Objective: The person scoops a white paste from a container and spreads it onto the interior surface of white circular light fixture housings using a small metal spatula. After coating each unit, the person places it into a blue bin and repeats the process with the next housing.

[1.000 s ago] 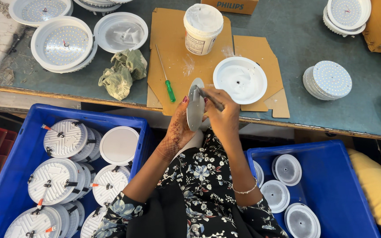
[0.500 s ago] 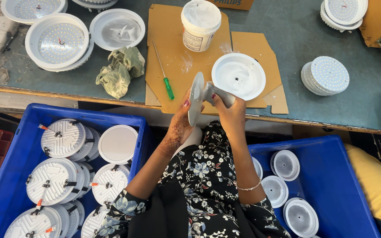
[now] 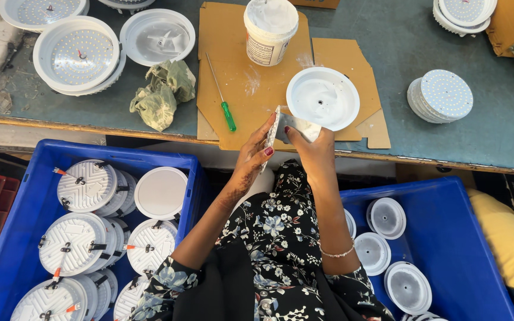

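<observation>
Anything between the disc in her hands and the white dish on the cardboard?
Nothing visible does. The round disc, held edge-on by the left hand and right hand, sits right beside the white dish.

The left hand [image 3: 250,165] holds a thin round white disc [image 3: 273,132] on edge, its fingers [image 3: 267,134] along the rim. The right hand [image 3: 315,148] grips a flat white scraper [image 3: 297,125] pressed against the disc's face. Just beyond the fingertips a white dish-shaped housing [image 3: 322,98] lies on brown cardboard [image 3: 239,71] on the table [image 3: 400,53]; a green-handled screwdriver [image 3: 222,95] lies left of them, a white paste tub [image 3: 270,30] farther out.
</observation>
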